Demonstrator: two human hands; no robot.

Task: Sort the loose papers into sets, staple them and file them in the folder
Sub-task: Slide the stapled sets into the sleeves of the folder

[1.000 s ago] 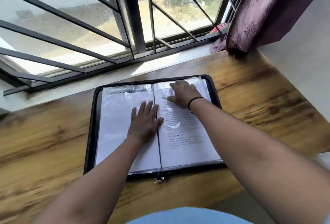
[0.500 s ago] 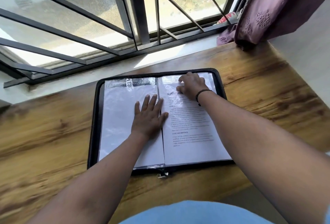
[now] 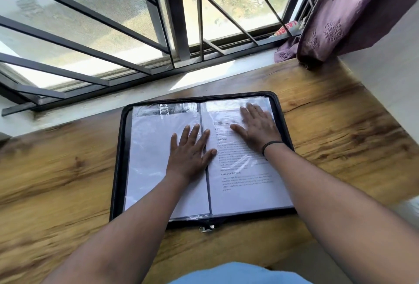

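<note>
A black zip folder (image 3: 118,161) lies open on the wooden table, with clear plastic sleeves on both sides. The right sleeve holds a printed paper (image 3: 244,181) with black text. A blank white sheet (image 3: 149,159) shows in the left sleeve. My left hand (image 3: 189,152) lies flat with spread fingers on the left sleeve, beside the spine. Over the upper part of the printed page my right hand (image 3: 257,127) presses flat, fingers straight. No stapler or loose papers are in view.
The wooden table (image 3: 340,136) runs along a barred window (image 3: 176,34) at the back. A purple curtain (image 3: 353,11) hangs at the back right, touching the table corner. A white wall stands on the right. The folder's zip pull (image 3: 205,229) sticks out at its near edge.
My right hand, curled at the top of the printed page before, has flattened and shifted right on the sleeve. The left hand stays flat by the spine. The camera has tilted slightly.
</note>
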